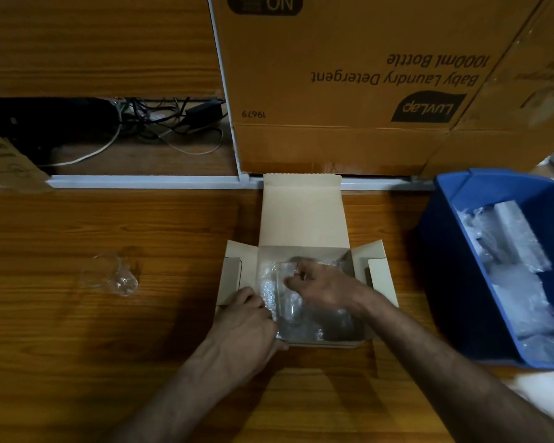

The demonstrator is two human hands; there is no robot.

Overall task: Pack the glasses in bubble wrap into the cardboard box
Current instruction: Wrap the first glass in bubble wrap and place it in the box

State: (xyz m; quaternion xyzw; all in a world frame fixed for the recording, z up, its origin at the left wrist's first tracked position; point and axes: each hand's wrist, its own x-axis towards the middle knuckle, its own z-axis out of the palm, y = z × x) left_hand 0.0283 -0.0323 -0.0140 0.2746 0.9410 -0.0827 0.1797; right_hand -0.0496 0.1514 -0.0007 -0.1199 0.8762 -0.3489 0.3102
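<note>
Currently, bubble wrap (288, 302) is pinched by the left hand (247, 327) and right hand (320, 286) inside the cardboard box (301, 219) mid-table; it should be tucked flat. One bare glass (115, 273) is left toward the table's left edge.

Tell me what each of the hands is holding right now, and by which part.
Both hands hold bubble wrap inside the small cardboard box: the left hand grips its left edge, the right hand pinches its top.
</note>
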